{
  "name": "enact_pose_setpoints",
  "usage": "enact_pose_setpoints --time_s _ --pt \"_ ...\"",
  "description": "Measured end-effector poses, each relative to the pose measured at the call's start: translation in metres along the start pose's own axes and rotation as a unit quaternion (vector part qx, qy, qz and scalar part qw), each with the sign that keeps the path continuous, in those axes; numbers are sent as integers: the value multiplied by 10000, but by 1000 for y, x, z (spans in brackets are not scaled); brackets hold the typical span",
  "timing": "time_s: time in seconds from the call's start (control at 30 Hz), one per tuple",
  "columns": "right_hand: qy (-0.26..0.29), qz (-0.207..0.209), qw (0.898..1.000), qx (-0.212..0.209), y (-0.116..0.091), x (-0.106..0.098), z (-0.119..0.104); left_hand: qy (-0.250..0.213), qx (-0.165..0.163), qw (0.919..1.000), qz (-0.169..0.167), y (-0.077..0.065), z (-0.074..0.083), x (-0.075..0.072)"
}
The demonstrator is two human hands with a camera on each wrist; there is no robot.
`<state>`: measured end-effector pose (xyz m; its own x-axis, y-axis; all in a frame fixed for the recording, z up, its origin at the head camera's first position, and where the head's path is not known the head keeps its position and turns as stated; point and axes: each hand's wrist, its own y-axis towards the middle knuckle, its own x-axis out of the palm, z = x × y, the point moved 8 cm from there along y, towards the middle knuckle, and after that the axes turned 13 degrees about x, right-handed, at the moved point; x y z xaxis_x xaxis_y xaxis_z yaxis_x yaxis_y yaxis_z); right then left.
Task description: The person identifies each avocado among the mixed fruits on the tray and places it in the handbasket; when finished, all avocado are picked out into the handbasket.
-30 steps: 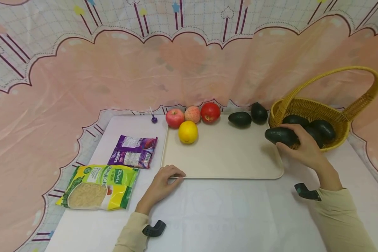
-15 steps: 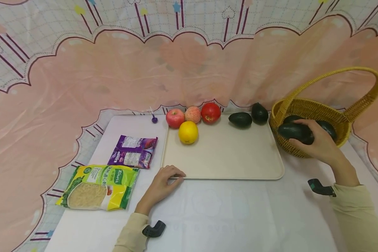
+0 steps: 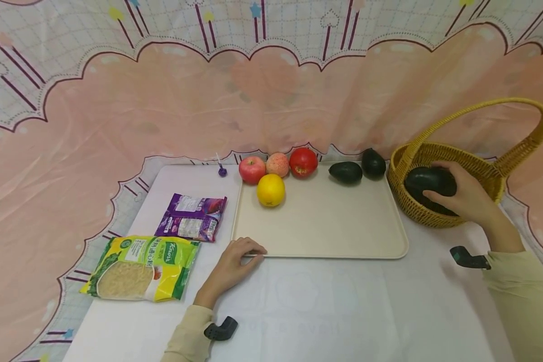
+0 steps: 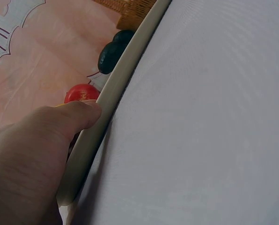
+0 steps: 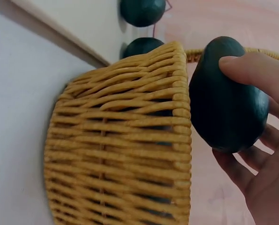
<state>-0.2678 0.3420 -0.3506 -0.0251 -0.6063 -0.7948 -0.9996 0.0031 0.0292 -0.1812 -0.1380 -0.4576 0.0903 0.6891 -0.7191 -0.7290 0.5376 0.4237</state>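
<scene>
My right hand (image 3: pixel 468 193) grips a dark green avocado (image 3: pixel 427 180) above the mouth of the yellow wicker basket (image 3: pixel 427 216). In the right wrist view the thumb lies across the avocado (image 5: pixel 228 103), its other fingers are behind, and the basket wall (image 5: pixel 116 140) stands just beside it. More dark avocado shows through the weave. My left hand (image 3: pixel 235 259) rests at the front left corner of the cream tray (image 3: pixel 335 226). One digit touches the tray rim (image 4: pixel 113 89) in the left wrist view; the remaining fingers are hidden there.
On the tray lie two avocados (image 3: pixel 346 172), a red apple (image 3: pixel 252 170), a peach (image 3: pixel 277 164), a red pomegranate-like fruit (image 3: pixel 303 162) and a yellow citrus-like fruit (image 3: pixel 270 190). To the left are a lollipop (image 3: pixel 222 171), purple packets (image 3: pixel 192 217) and a yellow-green Knorr bag (image 3: pixel 140 269).
My right hand has carried the avocado rightward from the tray's right edge to over the basket, turning it slightly. The left hand has stayed on the tray corner.
</scene>
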Motion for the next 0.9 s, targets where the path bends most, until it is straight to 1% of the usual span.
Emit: enact_pose_setpoints --time_s 0.2,0.4,0.53,0.67,0.8,0.9 --pt "97 -218 9985 499 13 -3 14 4 25 10000 16 0 0 -1" --pt "449 -182 9954 826 26 -9 23 -44 13 10000 23 -1 -1 0" --pt "747 -169 9897 1206 36 -12 30 -71 24 10000 31 -1 -2 -1" --pt "836 -24 9843 1553 43 -18 38 -91 10 10000 23 -1 -2 0" --pt "823 190 9832 1619 49 -27 44 -96 -11 10000 18 -1 -2 -1" --pt "911 285 9806 1713 53 -34 51 -81 -24 10000 5 -1 -1 -1"
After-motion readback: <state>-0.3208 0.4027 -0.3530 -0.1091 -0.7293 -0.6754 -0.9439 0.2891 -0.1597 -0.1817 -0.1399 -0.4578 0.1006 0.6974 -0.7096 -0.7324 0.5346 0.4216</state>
